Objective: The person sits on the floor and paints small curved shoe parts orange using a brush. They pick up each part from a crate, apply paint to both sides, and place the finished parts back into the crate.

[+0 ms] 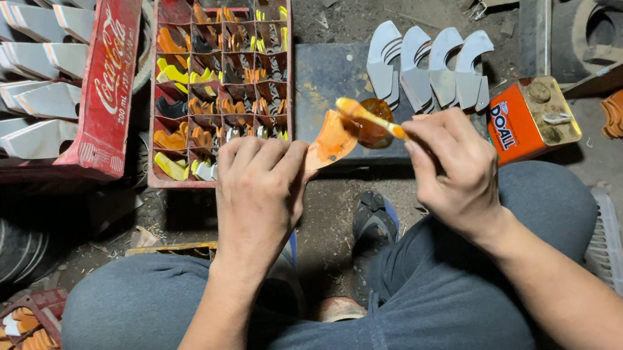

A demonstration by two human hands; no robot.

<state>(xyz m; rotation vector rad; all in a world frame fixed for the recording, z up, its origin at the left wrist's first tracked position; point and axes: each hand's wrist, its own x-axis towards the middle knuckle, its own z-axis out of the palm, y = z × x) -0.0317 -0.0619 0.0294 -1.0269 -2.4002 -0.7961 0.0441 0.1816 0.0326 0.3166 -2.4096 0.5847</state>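
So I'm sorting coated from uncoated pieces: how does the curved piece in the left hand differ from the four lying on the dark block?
The held piece is orange and glossy; the four pieces on the block are plain pale grey. It is pinched in the left hand, with the right hand holding a brush against it; the four lie untouched in an overlapping row. All share a similar curved outline.

a red plastic divided crate (217, 79) holds orange and yellow curved pieces. four grey curved pieces (429, 63) stand near an orange rectangular metal can (530, 120).

Dirty floor (417, 1); red crate (218, 75), orange tin (530, 120), dark slab (327, 77)
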